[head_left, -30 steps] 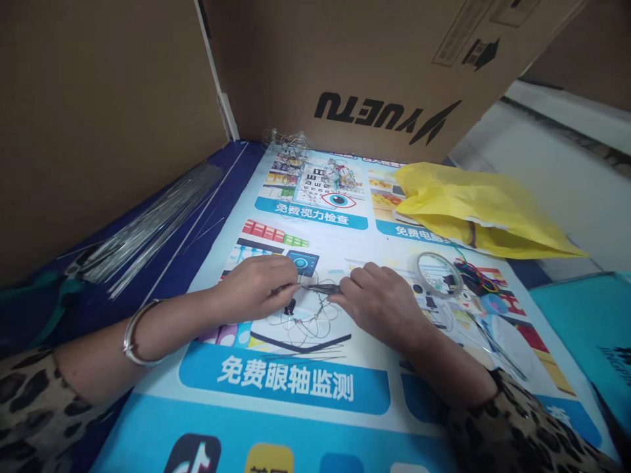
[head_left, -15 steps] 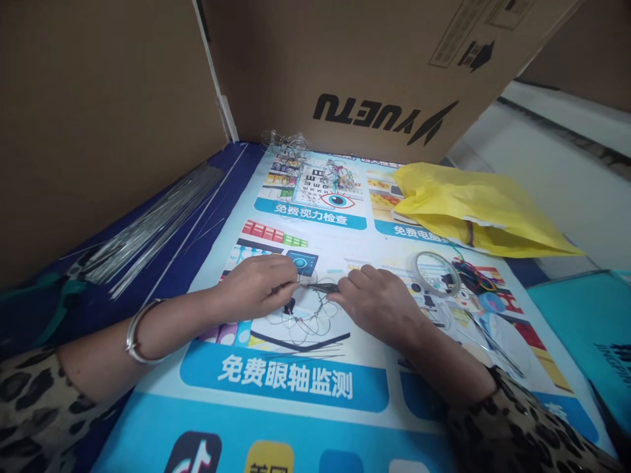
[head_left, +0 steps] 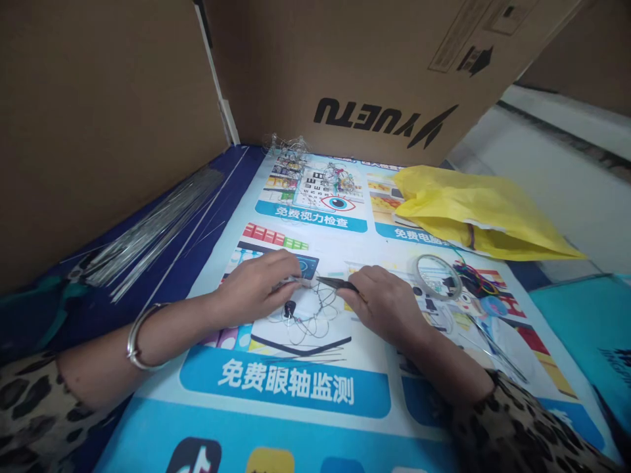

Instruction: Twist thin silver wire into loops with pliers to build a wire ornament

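Near the middle of the printed sheet, my left hand [head_left: 266,282] pinches a thin wire piece [head_left: 304,282]; its finer shape is too small to make out. My right hand [head_left: 382,299] is closed round dark, pointed tweezers [head_left: 335,283], whose tips point left, a short gap from the left fingertips. Below and between the hands, a looped wire shape [head_left: 315,322] like an open flower lies on the sheet. Whether it joins the pinched piece, I cannot tell. Several straight wire lengths [head_left: 305,358] lie just in front of it.
Cut wires [head_left: 158,230] lie in a bundle at the left beside teal-handled pliers [head_left: 54,309]. Tangled wire shapes [head_left: 290,154] sit at the back. On the right are a tape roll [head_left: 438,276], coloured cords [head_left: 476,279] and a yellow bag [head_left: 483,210]. Cardboard [head_left: 276,72] walls the back.
The tweezers' tips have drawn back to the right, away from the left fingertips, and the right hand has turned a little. My left hand keeps its pinch in nearly the same place.
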`<state>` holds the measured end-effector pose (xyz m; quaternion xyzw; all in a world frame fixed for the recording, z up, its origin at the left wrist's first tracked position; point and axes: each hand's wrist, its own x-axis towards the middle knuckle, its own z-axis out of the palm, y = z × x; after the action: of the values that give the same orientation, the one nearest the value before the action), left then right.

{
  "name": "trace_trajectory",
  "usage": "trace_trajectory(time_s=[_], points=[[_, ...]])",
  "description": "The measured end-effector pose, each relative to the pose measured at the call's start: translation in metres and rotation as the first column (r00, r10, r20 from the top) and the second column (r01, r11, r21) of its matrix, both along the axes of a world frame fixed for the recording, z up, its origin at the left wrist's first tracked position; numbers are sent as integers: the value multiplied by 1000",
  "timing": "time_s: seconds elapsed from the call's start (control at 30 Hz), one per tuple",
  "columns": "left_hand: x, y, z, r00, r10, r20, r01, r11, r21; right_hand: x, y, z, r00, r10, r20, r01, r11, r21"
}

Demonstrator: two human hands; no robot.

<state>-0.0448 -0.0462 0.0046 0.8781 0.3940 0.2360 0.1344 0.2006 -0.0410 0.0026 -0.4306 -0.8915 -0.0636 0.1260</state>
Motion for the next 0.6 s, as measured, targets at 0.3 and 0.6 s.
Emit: trace_trajectory(time_s=[0.3, 0.6], points=[[-4, -2, 2, 987, -148, 59, 133, 970, 203, 4, 4, -8, 991, -45, -127, 40, 998, -39], [-2, -1, -1, 980, -98, -176, 106, 994, 39, 3, 5, -6, 996, -84, -4, 84, 995, 49]])
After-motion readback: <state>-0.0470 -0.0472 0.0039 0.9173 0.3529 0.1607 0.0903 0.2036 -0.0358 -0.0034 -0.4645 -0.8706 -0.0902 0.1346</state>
